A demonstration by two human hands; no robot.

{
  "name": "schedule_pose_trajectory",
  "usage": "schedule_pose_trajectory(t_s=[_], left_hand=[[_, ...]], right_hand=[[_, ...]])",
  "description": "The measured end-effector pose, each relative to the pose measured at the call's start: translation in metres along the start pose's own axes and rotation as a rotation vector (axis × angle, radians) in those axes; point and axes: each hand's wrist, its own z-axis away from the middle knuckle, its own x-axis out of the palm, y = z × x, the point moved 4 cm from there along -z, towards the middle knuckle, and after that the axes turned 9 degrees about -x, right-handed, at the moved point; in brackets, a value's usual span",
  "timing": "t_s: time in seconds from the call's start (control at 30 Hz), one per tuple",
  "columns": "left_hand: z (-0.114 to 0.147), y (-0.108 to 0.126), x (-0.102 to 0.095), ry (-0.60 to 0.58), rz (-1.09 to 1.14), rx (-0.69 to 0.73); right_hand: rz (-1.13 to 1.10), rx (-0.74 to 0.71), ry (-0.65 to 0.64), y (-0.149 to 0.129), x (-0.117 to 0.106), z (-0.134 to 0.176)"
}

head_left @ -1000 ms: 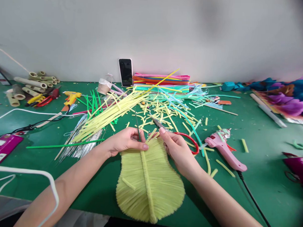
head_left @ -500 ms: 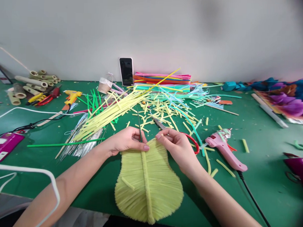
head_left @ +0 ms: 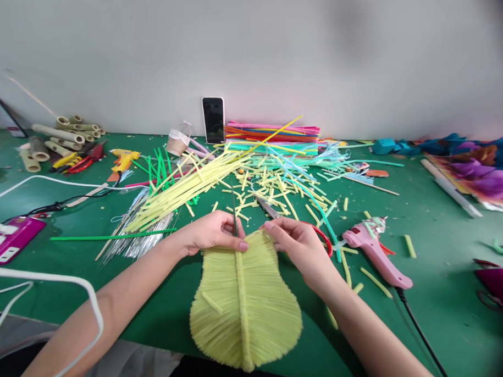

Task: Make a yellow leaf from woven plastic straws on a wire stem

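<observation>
Currently one leaf-shaped piece (head_left: 267, 310) is pinched at top by left grip (head_left: 212, 231), over the surface (head_left: 160, 317); one pair of scissors (head_left: 268, 209) apparently held in closed right grip (head_left: 301, 242). Two glue guns (head_left: 371, 253), one phone (head_left: 213, 121) spread around; scraps (head_left: 284, 192) strewn ahead.

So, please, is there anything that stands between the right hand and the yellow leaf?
No, nothing visible stands between them: the right hand is right at the upper edge of the yellow leaf. The scissors show beyond that hand, not in the gap to the leaf.
</observation>
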Motion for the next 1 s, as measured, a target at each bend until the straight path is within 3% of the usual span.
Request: schedule_pose_trajectory(t_s=[0.17,0.4,0.7,1.0], left_hand=[[-0.005,-0.004,-0.001,-0.011,-0.014,-0.019],[-0.006,-0.005,0.001,-0.018,-0.077,-0.005],[-0.004,-0.010,-0.011,-0.176,-0.134,-0.080],[-0.013,-0.014,-0.014,-0.081,-0.097,-0.022]], right_hand=[[-0.053,0.037,-0.103,0.005,0.006,-0.002],[-0.034,0.017,-0.130,0.007,0.008,-0.002],[-0.105,0.069,-0.114,0.012,0.002,0.000],[-0.005,0.048,-0.144,0.015,-0.004,-0.002]])
